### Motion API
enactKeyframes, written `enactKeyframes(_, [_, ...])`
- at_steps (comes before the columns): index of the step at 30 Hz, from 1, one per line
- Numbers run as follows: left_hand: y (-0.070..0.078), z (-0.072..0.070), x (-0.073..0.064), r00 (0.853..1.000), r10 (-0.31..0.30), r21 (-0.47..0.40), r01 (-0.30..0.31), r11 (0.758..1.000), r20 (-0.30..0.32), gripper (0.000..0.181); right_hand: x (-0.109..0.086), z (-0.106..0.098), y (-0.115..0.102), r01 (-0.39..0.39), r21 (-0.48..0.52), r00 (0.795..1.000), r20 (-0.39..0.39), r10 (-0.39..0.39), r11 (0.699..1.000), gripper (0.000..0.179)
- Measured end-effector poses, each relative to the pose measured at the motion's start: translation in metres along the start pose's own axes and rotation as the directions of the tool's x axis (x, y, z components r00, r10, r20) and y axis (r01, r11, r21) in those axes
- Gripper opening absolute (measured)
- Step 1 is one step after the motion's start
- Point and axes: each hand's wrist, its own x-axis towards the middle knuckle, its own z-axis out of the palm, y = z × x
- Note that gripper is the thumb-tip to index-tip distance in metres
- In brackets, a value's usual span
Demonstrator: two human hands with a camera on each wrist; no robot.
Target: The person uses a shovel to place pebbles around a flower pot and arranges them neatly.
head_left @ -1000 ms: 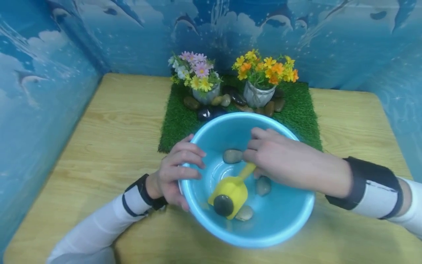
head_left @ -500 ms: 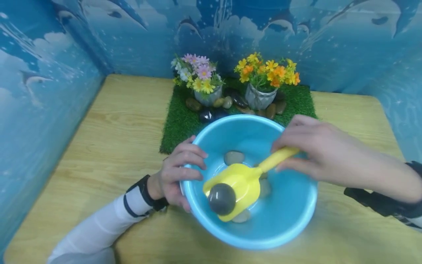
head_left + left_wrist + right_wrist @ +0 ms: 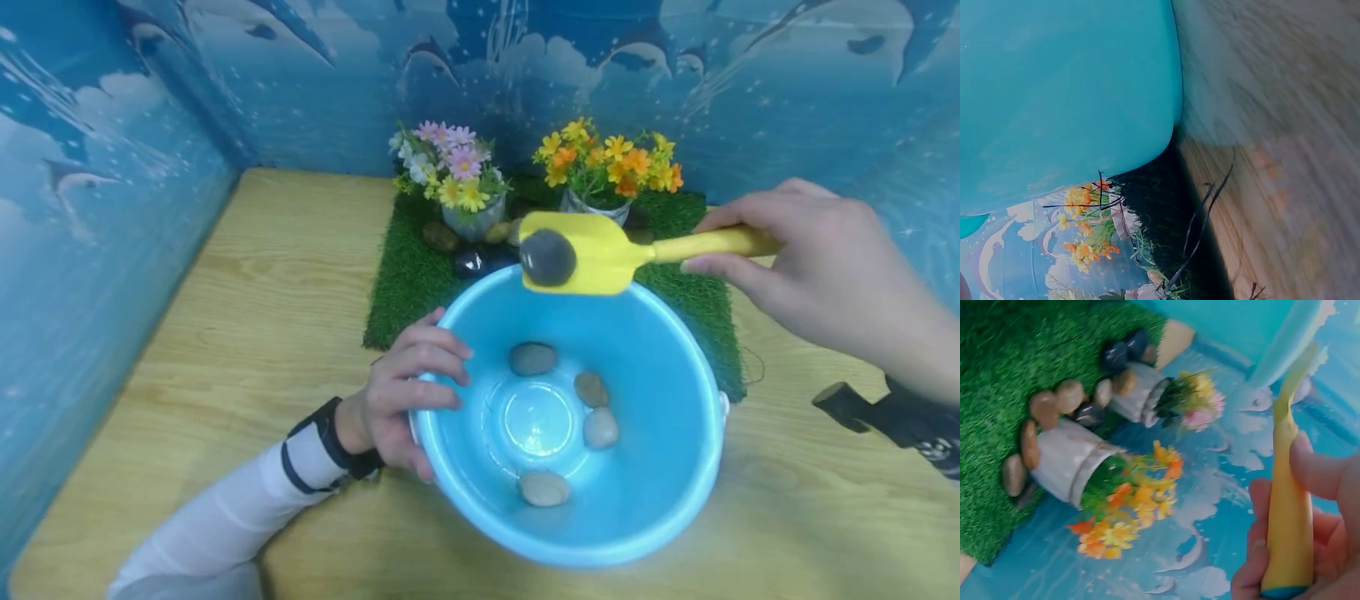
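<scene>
My right hand (image 3: pixel 832 267) grips the handle of a yellow toy shovel (image 3: pixel 603 250), held above the far rim of a light blue bucket (image 3: pixel 652 408). One dark grey stone (image 3: pixel 548 257) lies in the shovel's scoop, near its front edge. In the right wrist view, thumb and fingers wrap the yellow handle (image 3: pixel 1289 519). My left hand (image 3: pixel 412 387) holds the bucket's left rim, fingers over the edge and thumb outside. Several stones rest at the bucket's bottom, among them a grey one (image 3: pixel 533 358) and a pale one (image 3: pixel 544 488). The left wrist view shows the bucket's outer wall (image 3: pixel 1066 94).
Behind the bucket, a green turf mat (image 3: pixel 408 283) bears two flowerpots, one with pink and yellow flowers (image 3: pixel 453 171), the other with orange ones (image 3: pixel 618 158). Several polished stones (image 3: pixel 441 237) surround the pots. Dolphin-printed curtains (image 3: pixel 315 100) enclose the wooden table (image 3: pixel 247 333).
The shovel, with the dark stone in it, has risen out of the bucket and moved up and away, my right hand shifting right. The left hand stays on the rim.
</scene>
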Motion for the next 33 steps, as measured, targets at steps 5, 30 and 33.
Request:
enactKeyframes(5, [0.0,-0.001,0.0,1.0,0.001,0.012,-0.001,1.0,0.009,0.056,0.013,0.017,0.012,-0.112,-0.04,0.992,0.062,0.114,0.993,0.03])
enactKeyframes(30, [0.001,-0.001,0.001,1.0,0.015,0.026,-0.015,1.0,0.011,0.057,0.043,0.106,0.044,-0.308,0.139,0.905,0.349,0.245,0.941,0.052])
enactKeyframes(33, [0.002,-0.001,0.002,1.0,0.015,0.024,-0.015,1.0,0.007,0.057,0.046,0.106,0.044,-0.342,0.18,0.892,0.371,0.258,0.922,0.055])
